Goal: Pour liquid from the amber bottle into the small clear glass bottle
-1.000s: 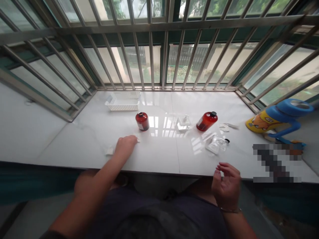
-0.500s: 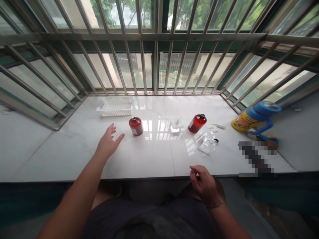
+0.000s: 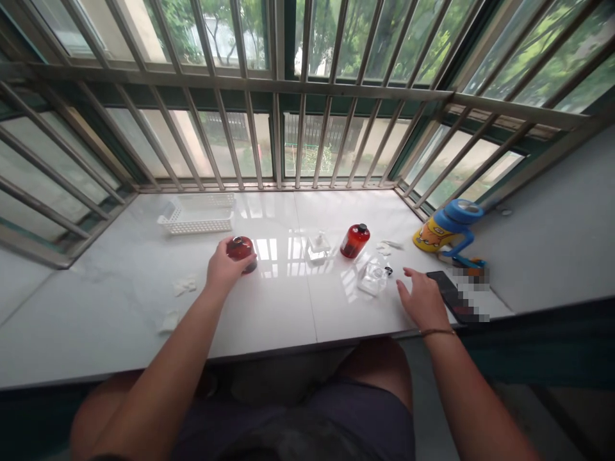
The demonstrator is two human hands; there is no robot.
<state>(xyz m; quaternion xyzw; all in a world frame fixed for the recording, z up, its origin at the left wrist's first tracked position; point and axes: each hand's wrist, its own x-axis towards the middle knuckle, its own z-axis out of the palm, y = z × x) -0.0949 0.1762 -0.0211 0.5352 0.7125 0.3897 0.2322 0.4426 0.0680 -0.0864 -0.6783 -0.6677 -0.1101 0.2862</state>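
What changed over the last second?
The left hand moved forward from hanging open beside the short red bottle and now grips it. The right hand moved forward from the front edge over the white stone sill, stopping beside the clear glass bottle. The tall red bottle and white plastic basket stayed where they were.

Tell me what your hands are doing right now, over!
Left hand gripping red bottle. Right hand open, beside dark phone. Clear glass bottle near right hand. Second red bottle farther along the sill.
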